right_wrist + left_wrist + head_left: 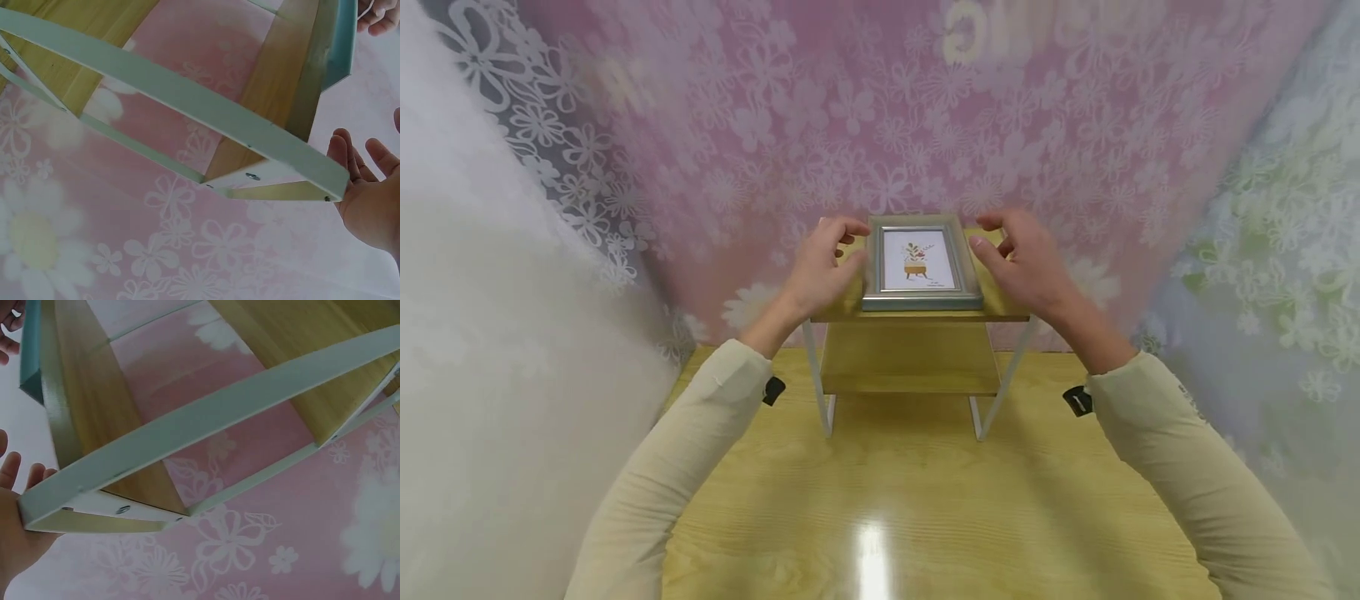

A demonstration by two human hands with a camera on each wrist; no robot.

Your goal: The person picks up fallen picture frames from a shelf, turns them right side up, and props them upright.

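Observation:
A silver-grey picture frame (922,301) lies flat on the wooden top (1009,305) of a small side table, its print of a potted plant facing up. My left hand (820,265) hovers at the frame's left side, fingers loosely bent with the tips close to its edge; whether they touch it I cannot tell. To the right of the frame, my right hand (1028,260) stays apart from it, thumb and fingers loosely bent. Neither hand holds anything. In the wrist views, the left hand (19,528) and right hand (372,209) appear beside the table's pale metal legs.
Below the tabletop is a lower wooden shelf (912,358), between white metal legs (817,375). Flower-patterned pink fabric (760,125) hangs behind the table, with pale fabric (512,333) on the left and right. The floor (925,500) has a glossy wood look.

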